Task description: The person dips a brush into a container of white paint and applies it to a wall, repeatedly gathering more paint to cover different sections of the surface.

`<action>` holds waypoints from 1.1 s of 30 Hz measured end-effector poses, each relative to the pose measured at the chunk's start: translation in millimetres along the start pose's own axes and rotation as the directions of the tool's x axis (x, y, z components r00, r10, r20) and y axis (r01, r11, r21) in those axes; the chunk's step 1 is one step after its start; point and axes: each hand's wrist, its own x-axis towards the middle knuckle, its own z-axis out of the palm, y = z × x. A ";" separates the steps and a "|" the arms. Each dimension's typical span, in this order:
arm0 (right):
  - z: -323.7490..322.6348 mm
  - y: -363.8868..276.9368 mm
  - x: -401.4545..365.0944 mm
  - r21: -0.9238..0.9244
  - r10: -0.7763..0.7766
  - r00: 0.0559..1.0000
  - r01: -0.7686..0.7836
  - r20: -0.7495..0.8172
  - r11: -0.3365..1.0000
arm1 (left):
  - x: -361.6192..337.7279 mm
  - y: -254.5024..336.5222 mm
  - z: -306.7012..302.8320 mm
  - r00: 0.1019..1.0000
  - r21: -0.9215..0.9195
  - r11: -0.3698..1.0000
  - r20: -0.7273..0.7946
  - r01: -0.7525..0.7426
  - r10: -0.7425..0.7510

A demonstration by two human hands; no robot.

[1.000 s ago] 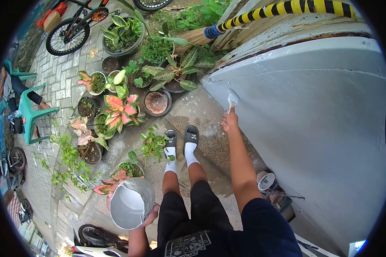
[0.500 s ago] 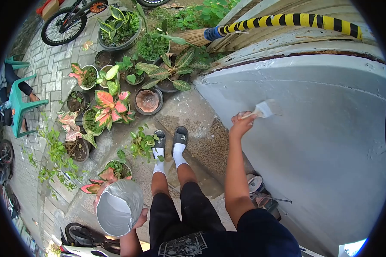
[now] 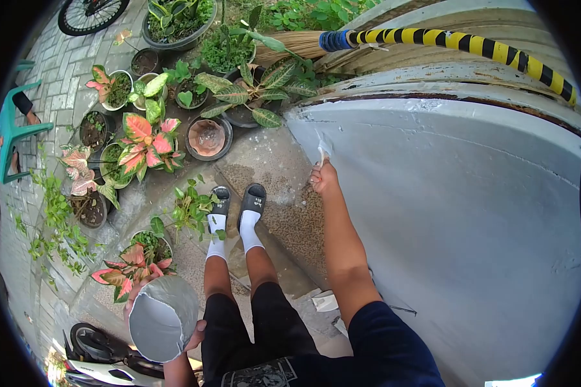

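In my right hand (image 3: 323, 176) is a paintbrush (image 3: 323, 152), its bristles against the upper left part of the grey wall (image 3: 432, 213), close to the wall's left edge. My fingers are wrapped round its handle. Low on the left, my left hand (image 3: 197, 337) holds a paint container (image 3: 164, 318) from beneath and around the side. Grey smears coat the container, and pale grey paint shows inside it. Part of the left hand is hidden behind the container.
Potted plants (image 3: 150, 145) cluster to the left of my feet, with a clay-lined empty pot (image 3: 208, 138) nearest. A broom with a striped handle (image 3: 465, 42) lies along the wall's top. A person's hand (image 3: 32, 117) shows by a green plastic chair (image 3: 13, 132). A motorbike (image 3: 110, 358) stands lower left.
My right hand has moved the paintbrush left and slightly up along the wall, toward its left edge. The view has shifted a little; the left hand still holds the paint container.
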 end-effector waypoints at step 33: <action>22.3 1.7 14.8 -0.211 -0.014 0.995 -0.008 -0.099 0.977 | 7.2 65.5 -63.5 0.955 0.226 0.957 -0.190 -0.184 0.229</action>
